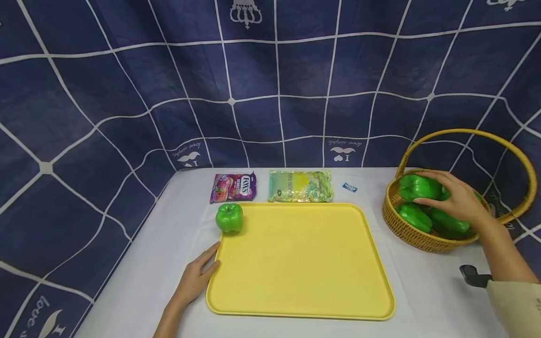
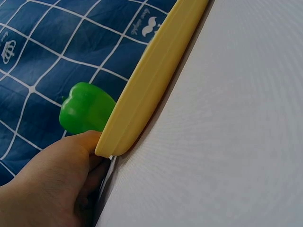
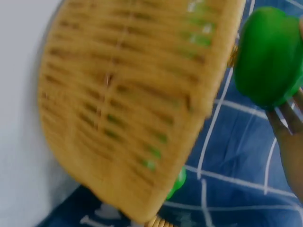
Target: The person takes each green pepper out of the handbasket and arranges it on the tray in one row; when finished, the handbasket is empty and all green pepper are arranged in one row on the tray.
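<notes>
In the head view my right hand (image 1: 458,197) grips a green bell pepper (image 1: 419,188) over the wicker basket (image 1: 416,238), where several more green peppers (image 1: 448,223) lie. The right wrist view shows the held pepper (image 3: 269,56) in the fingers of my right hand (image 3: 289,137), beside the basket's rim (image 3: 203,101). My left hand (image 1: 194,280) touches the left edge of the yellow tray (image 1: 296,263), its fingers extended. One green pepper (image 1: 229,218) sits at the tray's back left corner. In the left wrist view my left hand (image 2: 57,175) is against the tray's edge (image 2: 142,90), near that pepper (image 2: 86,108).
Behind the tray lie a purple candy packet (image 1: 233,187), a yellow-green packet (image 1: 300,186) and a small blue packet (image 1: 350,187). The basket's tall handle (image 1: 498,137) arches up at the right. A black object (image 1: 474,277) lies by my right forearm.
</notes>
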`<state>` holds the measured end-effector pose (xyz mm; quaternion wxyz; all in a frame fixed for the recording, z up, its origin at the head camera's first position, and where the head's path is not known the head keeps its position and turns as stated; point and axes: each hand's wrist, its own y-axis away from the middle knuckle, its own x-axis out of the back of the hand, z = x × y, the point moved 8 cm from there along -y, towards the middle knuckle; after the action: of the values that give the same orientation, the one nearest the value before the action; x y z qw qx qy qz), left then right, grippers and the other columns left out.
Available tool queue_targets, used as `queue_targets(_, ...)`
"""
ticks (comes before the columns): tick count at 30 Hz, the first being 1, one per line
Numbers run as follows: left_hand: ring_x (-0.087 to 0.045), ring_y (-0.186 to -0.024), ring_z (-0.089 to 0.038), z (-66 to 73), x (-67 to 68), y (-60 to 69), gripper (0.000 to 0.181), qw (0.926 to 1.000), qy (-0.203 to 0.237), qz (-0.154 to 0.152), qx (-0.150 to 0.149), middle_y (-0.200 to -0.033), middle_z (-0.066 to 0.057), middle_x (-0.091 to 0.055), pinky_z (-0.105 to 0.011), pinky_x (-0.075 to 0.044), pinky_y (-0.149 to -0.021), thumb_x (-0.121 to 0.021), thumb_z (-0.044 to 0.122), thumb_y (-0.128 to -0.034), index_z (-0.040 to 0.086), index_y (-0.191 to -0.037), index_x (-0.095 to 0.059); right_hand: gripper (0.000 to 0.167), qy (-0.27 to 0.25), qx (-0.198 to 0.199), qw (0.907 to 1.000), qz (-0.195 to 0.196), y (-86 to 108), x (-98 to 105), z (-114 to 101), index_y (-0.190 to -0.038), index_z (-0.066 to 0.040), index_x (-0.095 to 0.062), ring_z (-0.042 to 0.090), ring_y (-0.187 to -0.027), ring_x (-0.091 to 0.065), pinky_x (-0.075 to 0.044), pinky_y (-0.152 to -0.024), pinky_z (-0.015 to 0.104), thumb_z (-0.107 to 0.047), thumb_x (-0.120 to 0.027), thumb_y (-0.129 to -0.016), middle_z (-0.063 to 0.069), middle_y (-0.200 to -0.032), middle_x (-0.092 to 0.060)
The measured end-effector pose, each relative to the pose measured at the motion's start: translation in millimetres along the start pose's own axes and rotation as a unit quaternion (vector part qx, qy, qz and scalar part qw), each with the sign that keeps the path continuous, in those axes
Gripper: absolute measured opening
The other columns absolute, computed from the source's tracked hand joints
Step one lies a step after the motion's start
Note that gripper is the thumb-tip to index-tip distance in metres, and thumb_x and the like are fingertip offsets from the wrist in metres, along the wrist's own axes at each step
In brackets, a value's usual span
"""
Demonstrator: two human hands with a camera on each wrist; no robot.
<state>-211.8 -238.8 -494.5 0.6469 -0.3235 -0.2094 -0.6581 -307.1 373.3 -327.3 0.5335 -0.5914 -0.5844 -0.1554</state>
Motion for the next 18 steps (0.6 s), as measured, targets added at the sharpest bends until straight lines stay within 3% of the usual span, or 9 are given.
queue_targets(5, -0.035, -0.130, -0.027, 0.2, 0.0, -0.3, 0.051, 1.0000, 0.001, 0.000, 0.004, -0.142, 0.000, -0.040, -0.050, -0.030, -0.105, -0.055, 0.035, -0.0931, 0.023, -0.141, -0.040, 0.079, -0.001, 0.025, 0.9984, 0.050, 0.4, -6.9, -21.5, -0.130, -0.012, -0.052, 0.040, -0.106, -0.048, -0.043, -0.078, 0.051, -0.016, -0.087, -0.060, 0.020, -0.124, -0.051)
queue_targets(9, -0.035, -0.131, -0.028, -0.8, -0.4, -0.1, 0.052, 1.0000, -0.003, -0.002, 0.008, -0.142, 0.000, -0.040, -0.051, -0.029, -0.106, -0.054, 0.037, -0.0931, 0.024, -0.141, -0.039, 0.084, 0.010, 0.050, 0.9942, 0.094, 1.4, -14.6, -36.4, -0.126, -0.007, -0.055, 0.016, -0.091, -0.055, -0.042, -0.073, 0.016, -0.009, -0.090, -0.050, 0.016, -0.114, -0.057)
queue_targets(11, -0.035, -0.131, -0.028, -1.0, -0.5, -0.1, 0.052, 1.0000, -0.003, -0.002, 0.008, -0.142, 0.000, -0.040, -0.051, -0.029, -0.106, -0.054, 0.037, -0.0932, 0.024, -0.141, -0.039, 0.085, 0.003, 0.058, 0.9929, 0.104, 0.9, -19.3, -43.2, -0.124, -0.005, -0.056, 0.014, -0.087, -0.056, -0.036, -0.073, 0.004, -0.007, -0.091, -0.046, 0.015, -0.112, -0.059)
queue_targets(15, -0.034, -0.131, -0.029, -0.9, -0.3, -0.3, 0.052, 1.0000, -0.002, -0.002, 0.009, -0.142, 0.000, -0.040, -0.051, -0.028, -0.106, -0.054, 0.036, -0.0932, 0.024, -0.141, -0.039, 0.085, -0.026, 0.051, 0.9936, 0.097, -1.1, -30.1, -53.4, -0.123, -0.005, -0.056, 0.021, -0.088, -0.060, -0.036, -0.074, -0.001, -0.008, -0.092, -0.046, 0.012, -0.113, -0.060)
queue_targets(18, -0.034, -0.131, -0.029, -1.0, -0.1, -0.3, 0.052, 1.0000, -0.003, -0.002, 0.008, -0.142, -0.001, -0.040, -0.052, -0.028, -0.106, -0.054, 0.036, -0.0931, 0.024, -0.141, -0.039, 0.086, -0.058, 0.053, 0.9936, 0.081, -3.5, -39.1, -61.3, -0.125, -0.007, -0.054, 0.008, -0.096, -0.058, -0.038, -0.077, 0.001, -0.007, -0.092, -0.047, 0.010, -0.116, -0.058)
